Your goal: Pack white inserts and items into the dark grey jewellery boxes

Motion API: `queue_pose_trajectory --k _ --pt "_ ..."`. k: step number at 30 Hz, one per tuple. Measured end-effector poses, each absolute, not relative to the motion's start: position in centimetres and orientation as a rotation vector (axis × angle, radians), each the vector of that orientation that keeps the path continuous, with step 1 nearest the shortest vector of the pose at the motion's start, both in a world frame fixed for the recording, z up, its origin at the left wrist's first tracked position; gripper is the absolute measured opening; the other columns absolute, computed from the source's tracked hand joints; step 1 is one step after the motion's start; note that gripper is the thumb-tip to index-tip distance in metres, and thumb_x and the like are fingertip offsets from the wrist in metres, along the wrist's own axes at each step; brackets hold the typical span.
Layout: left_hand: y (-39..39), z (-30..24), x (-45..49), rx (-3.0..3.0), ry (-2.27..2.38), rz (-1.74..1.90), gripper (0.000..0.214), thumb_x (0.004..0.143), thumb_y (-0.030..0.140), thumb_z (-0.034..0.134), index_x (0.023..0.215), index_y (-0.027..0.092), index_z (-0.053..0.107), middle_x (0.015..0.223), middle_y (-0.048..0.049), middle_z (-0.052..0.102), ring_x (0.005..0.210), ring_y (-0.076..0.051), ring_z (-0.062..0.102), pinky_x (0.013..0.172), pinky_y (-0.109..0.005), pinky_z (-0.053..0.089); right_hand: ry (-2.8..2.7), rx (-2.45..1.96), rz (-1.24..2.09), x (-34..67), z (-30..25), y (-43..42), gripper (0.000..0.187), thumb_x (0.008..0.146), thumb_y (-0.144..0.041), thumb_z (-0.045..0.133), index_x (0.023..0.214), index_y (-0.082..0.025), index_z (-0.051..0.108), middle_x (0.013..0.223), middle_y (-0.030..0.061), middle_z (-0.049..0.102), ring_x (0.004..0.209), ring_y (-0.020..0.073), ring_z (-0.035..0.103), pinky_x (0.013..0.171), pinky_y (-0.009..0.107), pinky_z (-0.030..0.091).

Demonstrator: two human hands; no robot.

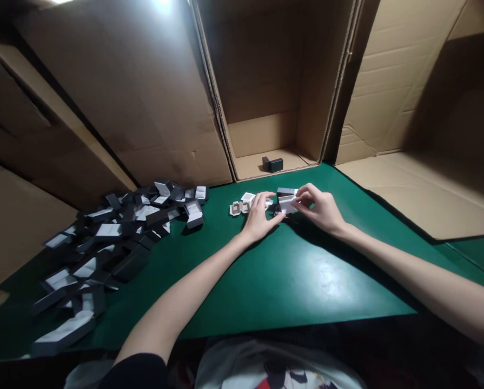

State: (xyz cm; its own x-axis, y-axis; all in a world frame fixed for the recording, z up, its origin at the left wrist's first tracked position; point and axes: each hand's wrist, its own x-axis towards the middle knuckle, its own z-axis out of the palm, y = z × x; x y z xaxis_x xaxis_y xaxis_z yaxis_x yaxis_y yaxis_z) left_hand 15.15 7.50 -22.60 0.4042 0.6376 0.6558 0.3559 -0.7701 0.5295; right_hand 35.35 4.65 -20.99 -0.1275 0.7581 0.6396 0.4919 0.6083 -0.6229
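Observation:
Both my hands meet at the far middle of the green table [290,281]. My right hand [320,208] pinches a small black box with a white lining [286,201]. My left hand [260,219] rests beside it, its fingertips touching the same box from the left. A few small white inserts [239,206] lie just left of my left hand.
A heap of several open black boxes with white linings [115,237] covers the table's left side. An open cardboard carton [266,81] stands behind, with a closed black box [272,163] inside. Flat cardboard [428,183] lies at right.

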Motion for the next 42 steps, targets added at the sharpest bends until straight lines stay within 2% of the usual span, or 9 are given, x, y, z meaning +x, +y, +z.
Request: queue_pose_trajectory --k 4,8,11,14,19,26,30,35,42 --pt "8.3 -23.5 15.0 2.268 0.806 1.092 0.078 0.079 0.03 0.073 0.138 0.02 0.023 0.137 -0.0139 0.028 0.118 -0.028 0.04 0.1 -0.042 0.038 -1.833 -1.023 0.215 35.2 -21.6 4.9 0.016 0.08 -0.028 0.057 0.078 -0.015 0.048 0.068 0.0008 0.059 0.054 0.0095 0.051 0.053 0.021 0.04" --pt "8.7 -23.7 14.8 2.251 0.753 0.951 0.084 0.078 0.024 0.07 0.142 0.022 0.015 0.141 -0.014 0.023 0.125 -0.03 0.032 0.106 -0.047 0.03 -1.836 -1.0 0.306 34.9 -21.8 5.0 0.01 0.08 -0.024 0.054 0.079 -0.015 0.05 0.071 0.0017 0.06 0.053 0.0097 0.053 0.053 0.021 0.041" --pt "8.6 -23.5 14.8 2.249 0.735 0.952 0.078 0.078 0.021 0.068 0.139 0.02 0.02 0.137 -0.014 0.031 0.125 -0.029 0.033 0.107 -0.046 0.029 -1.832 -1.004 0.377 34.7 -21.8 5.0 0.008 0.081 -0.021 0.05 0.081 -0.014 0.053 0.07 0.002 0.06 0.051 0.0101 0.054 0.054 0.022 0.042" --pt "8.5 -23.5 14.9 2.23 0.761 1.008 0.072 0.075 0.023 0.072 0.133 0.018 0.029 0.125 -0.0129 0.042 0.118 -0.028 0.04 0.101 -0.044 0.036 -1.902 -1.047 0.323 34.6 -21.7 4.9 0.018 0.077 -0.014 0.045 0.08 -0.014 0.062 0.067 0.0022 0.059 0.054 0.0111 0.054 0.055 0.023 0.041" --pt "8.4 -23.4 14.9 2.283 0.848 1.054 0.075 0.07 0.025 0.08 0.128 0.017 0.033 0.118 -0.0123 0.045 0.115 -0.028 0.041 0.099 -0.043 0.037 -1.999 -1.025 0.237 34.9 -21.5 5.0 0.033 0.07 -0.008 0.04 0.083 -0.014 0.07 0.087 0.0047 0.064 0.058 0.0099 0.054 0.058 0.023 0.041" --pt "8.5 -23.6 14.9 2.269 0.879 1.089 0.066 0.071 0.026 0.079 0.12 0.016 0.036 0.118 -0.0108 0.045 0.111 -0.027 0.043 0.094 -0.041 0.038 -1.845 -1.111 0.616 35.4 -21.4 5.1 0.053 0.055 -0.003 0.034 0.093 -0.013 0.07 0.088 0.0037 0.064 0.053 0.0088 0.056 0.057 0.022 0.045" --pt "8.4 -23.6 14.8 2.284 0.965 1.076 0.054 0.073 0.029 0.077 0.109 0.016 0.039 0.113 -0.0106 0.045 0.107 -0.026 0.044 0.091 -0.04 0.039 -2.02 -1.091 0.51 35.5 -21.8 5.5 0.052 0.058 -0.001 0.036 0.096 -0.014 0.069 0.099 0.0058 0.062 0.056 0.0084 0.056 0.058 0.022 0.047" --pt "8.2 -23.2 14.8 2.359 0.934 1.098 0.043 0.075 0.024 0.074 0.098 0.016 0.039 0.11 -0.0081 0.045 0.105 -0.024 0.044 0.09 -0.037 0.038 -2.318 -1.088 0.084 35.8 -22.2 5.5 0.048 0.072 -0.003 0.041 0.11 -0.019 0.065 0.115 0.0081 0.052 0.09 0.0179 0.057 0.074 0.028 0.048" --pt "8.2 -22.9 14.9 2.389 0.967 1.143 0.028 0.074 0.018 0.072 0.087 0.015 0.047 0.095 -0.0043 0.049 0.093 -0.022 0.048 0.083 -0.033 0.04 -2.37 -1.1 0.017 36.6 -22.5 5.9 0.042 0.08 -0.008 0.041 0.115 -0.021 0.06 0.118 0.0095 0.047 0.08 0.0142 0.055 0.068 0.027 0.047"
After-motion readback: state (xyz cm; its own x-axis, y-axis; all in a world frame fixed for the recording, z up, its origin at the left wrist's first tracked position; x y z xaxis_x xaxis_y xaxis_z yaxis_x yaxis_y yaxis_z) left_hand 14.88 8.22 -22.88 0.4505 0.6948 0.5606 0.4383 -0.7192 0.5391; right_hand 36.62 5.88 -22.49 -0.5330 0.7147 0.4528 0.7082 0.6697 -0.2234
